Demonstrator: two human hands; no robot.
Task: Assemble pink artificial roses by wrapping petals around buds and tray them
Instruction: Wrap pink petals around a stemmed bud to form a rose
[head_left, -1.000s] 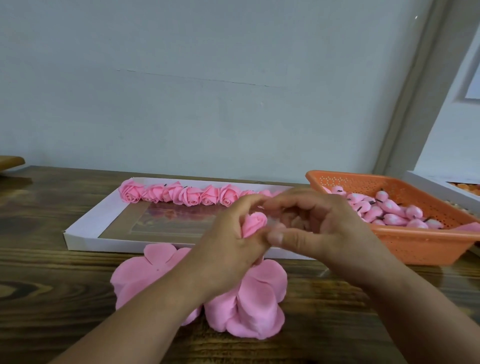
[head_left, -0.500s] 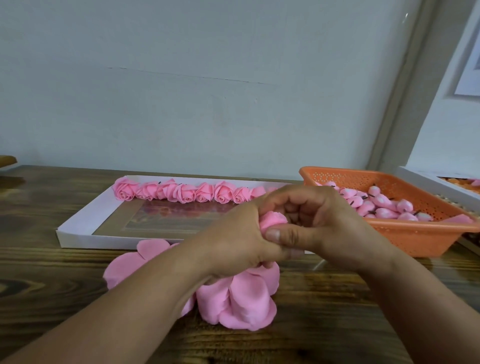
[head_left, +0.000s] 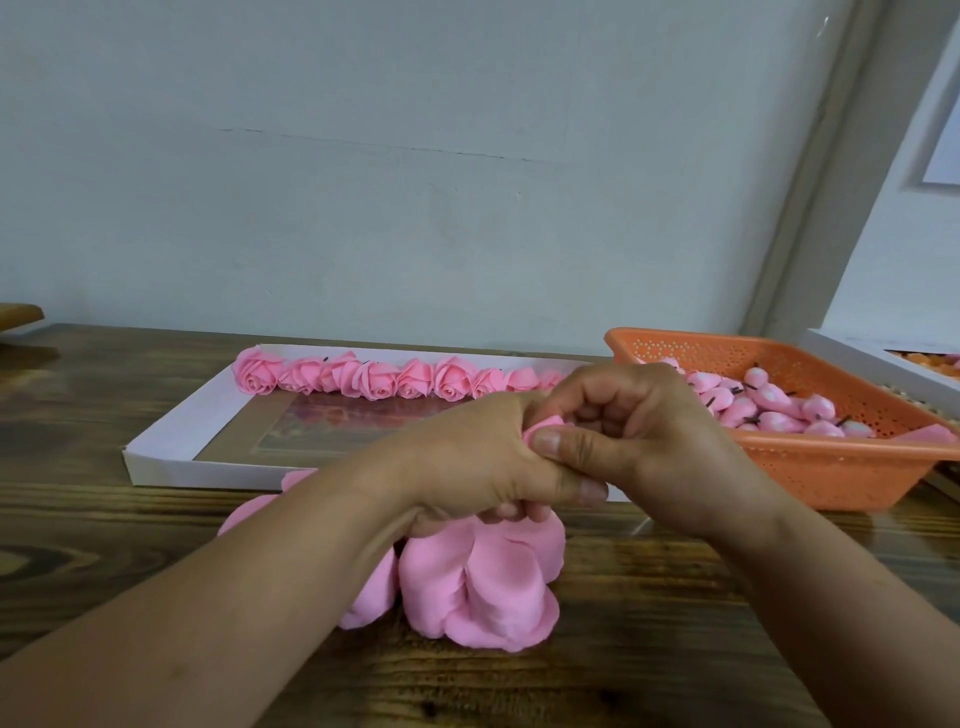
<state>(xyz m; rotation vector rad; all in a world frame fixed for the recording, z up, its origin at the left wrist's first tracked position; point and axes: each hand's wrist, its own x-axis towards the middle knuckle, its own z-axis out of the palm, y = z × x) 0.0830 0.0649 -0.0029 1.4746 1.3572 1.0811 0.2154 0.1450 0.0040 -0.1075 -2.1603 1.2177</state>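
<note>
Pink foam petal sheets (head_left: 483, 587) lie heaped on the dark wooden table (head_left: 104, 545) nearest me, just in front of the shallow white cardboard tray (head_left: 171, 441); I judge this the stock yet to be wrapped. Just above that heap, at the tray's near edge, my left hand (head_left: 467, 467) is curled round the half-wrapped pink rose (head_left: 543, 428), of which only a small fold shows between the fingers. My right hand (head_left: 639, 431) pinches the same rose from the other side, thumb pressed across its top, fingers bent over it. How many petals are on it I cannot tell.

Along the tray's far wall stands one row of finished pink roses (head_left: 379, 376), touching each other; the tray floor in front of them is bare, so I reckon most of the work remains. To the tray's right, the orange perforated plastic basket (head_left: 810, 467) holds many pink buds (head_left: 769, 402) awaiting petals.
</note>
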